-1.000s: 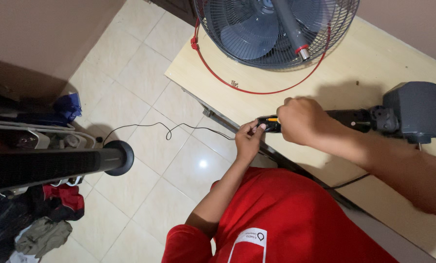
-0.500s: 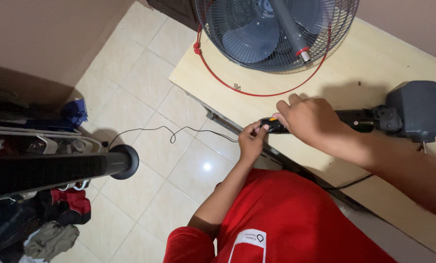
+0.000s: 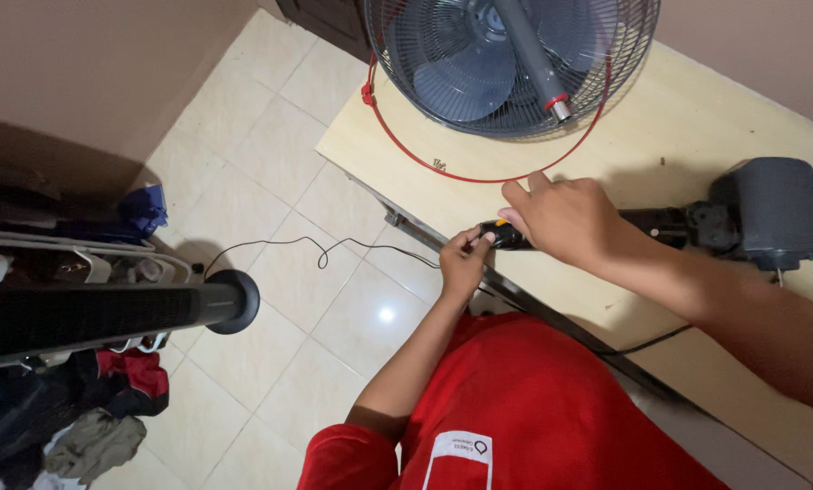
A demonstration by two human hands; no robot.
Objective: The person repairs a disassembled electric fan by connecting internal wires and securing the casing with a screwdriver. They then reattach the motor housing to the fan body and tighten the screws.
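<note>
My right hand (image 3: 565, 218) closes over the lower end of a dark fan stem (image 3: 651, 222) that lies flat on the pale wooden table (image 3: 697, 136). The stem runs right to a grey motor housing (image 3: 774, 213). My left hand (image 3: 464, 261) pinches a thin black cord (image 3: 334, 247) right at the stem's end, where a small yellow spot shows. The cord trails left over the tiled floor. A grey fan cage with blades (image 3: 506, 59) and a red ring (image 3: 479, 172) lies at the table's far side.
A black stand pole with a round end (image 3: 107, 313) reaches in from the left. Clothes (image 3: 80, 417) and a rack are piled at the lower left. A second cable (image 3: 642, 345) hangs off the table's near edge. Cream floor tiles (image 3: 270, 145) lie below.
My right hand has slid a little farther along the stem end and my left hand stays pinched at the cord. The view has shifted slightly.
</note>
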